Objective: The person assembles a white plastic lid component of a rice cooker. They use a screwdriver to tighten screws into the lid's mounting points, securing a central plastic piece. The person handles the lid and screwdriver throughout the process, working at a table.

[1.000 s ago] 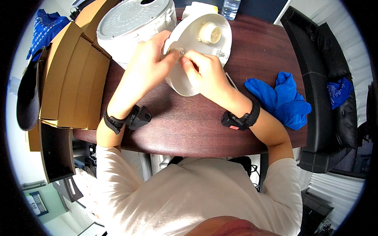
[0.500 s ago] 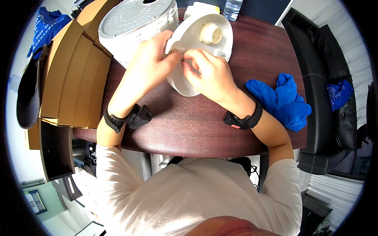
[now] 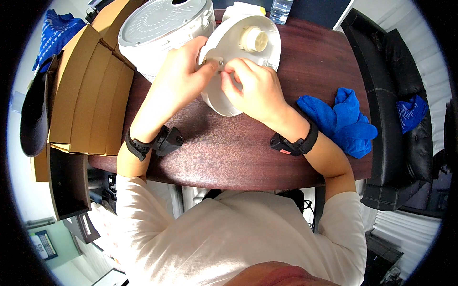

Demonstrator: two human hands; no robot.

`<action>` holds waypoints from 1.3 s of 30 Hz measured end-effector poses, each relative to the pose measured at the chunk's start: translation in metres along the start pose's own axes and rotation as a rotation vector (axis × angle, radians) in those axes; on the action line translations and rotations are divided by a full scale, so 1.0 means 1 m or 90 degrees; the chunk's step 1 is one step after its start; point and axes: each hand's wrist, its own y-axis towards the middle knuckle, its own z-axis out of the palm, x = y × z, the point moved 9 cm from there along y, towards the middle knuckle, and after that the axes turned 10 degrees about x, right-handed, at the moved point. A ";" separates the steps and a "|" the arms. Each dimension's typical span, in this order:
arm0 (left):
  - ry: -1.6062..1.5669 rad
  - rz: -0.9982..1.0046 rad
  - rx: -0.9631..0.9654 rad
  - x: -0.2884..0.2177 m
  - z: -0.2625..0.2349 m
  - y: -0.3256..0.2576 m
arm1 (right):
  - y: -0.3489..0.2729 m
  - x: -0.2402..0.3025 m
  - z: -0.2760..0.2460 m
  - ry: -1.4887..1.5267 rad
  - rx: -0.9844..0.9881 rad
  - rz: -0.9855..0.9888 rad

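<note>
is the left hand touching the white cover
Touching: in the head view, the left hand grips the white cover at its edge, its thumb lapping over onto the inside.

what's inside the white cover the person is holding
The cover holds a round cream fitting, plus small parts near its left and right edges, too unclear to identify. Whatever lies behind the left hand and right hand is hidden.

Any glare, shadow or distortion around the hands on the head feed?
Head view: bright light pales the left hand and white cover; a shadow darkens the table near the left wrist device; fisheye curves the table's near edge.
</note>
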 end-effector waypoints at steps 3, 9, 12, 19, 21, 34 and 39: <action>0.008 0.007 -0.006 0.000 0.000 0.000 | 0.002 0.001 0.005 -0.012 0.007 -0.012; 0.027 0.012 -0.003 -0.002 0.000 -0.001 | 0.002 -0.008 0.013 0.022 0.038 0.035; 0.019 0.013 -0.004 -0.001 0.000 -0.001 | 0.000 -0.005 0.007 0.054 0.027 0.043; 0.021 0.076 -0.048 -0.008 -0.002 -0.001 | 0.000 -0.012 0.016 0.087 0.038 0.059; 0.014 0.038 -0.020 -0.006 -0.001 -0.001 | -0.004 -0.024 0.028 0.185 0.082 0.129; -0.004 0.064 -0.043 -0.005 -0.001 -0.001 | -0.002 -0.027 0.026 0.230 0.029 0.166; -0.010 0.062 -0.043 -0.001 -0.001 -0.001 | 0.004 -0.024 0.007 0.191 0.043 0.178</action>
